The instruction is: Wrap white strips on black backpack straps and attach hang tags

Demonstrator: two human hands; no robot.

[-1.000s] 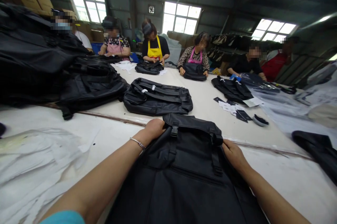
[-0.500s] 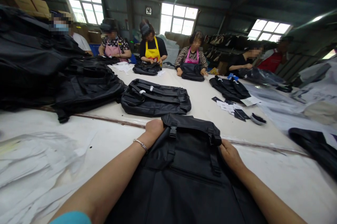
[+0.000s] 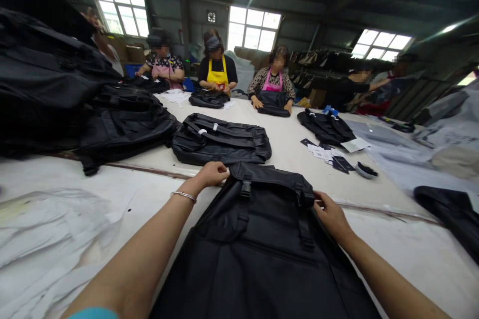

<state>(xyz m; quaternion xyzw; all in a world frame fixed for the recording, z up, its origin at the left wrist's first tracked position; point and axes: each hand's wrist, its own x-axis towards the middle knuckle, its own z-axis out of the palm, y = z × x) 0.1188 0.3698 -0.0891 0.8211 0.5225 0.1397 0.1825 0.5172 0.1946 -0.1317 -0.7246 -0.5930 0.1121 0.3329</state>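
A black backpack (image 3: 262, 264) with buckled straps lies flat in front of me, its rolled top pointing away. My left hand (image 3: 214, 174) is at its upper left corner, fingers bent and fingertips closed together at the edge. At the upper right edge, my right hand (image 3: 331, 213) grips the side below the rolled flap, with some fingertips hidden behind the bag. Just beyond the top lies another black backpack (image 3: 222, 139) on its front, its shoulder straps wrapped with white bands.
Black bags (image 3: 123, 114) are heaped at the left. Tags and cards (image 3: 325, 153) and a brush (image 3: 365, 170) lie right of centre. Clear plastic sheets (image 3: 48, 239) cover the near left. Several co-workers handle bags across the table (image 3: 288, 149). A dark bag (image 3: 449, 209) lies far right.
My left hand has loosened from a fist and shifted slightly left at the bag's corner. My right hand's fingers have lifted a little. The backpack's top stays in place.
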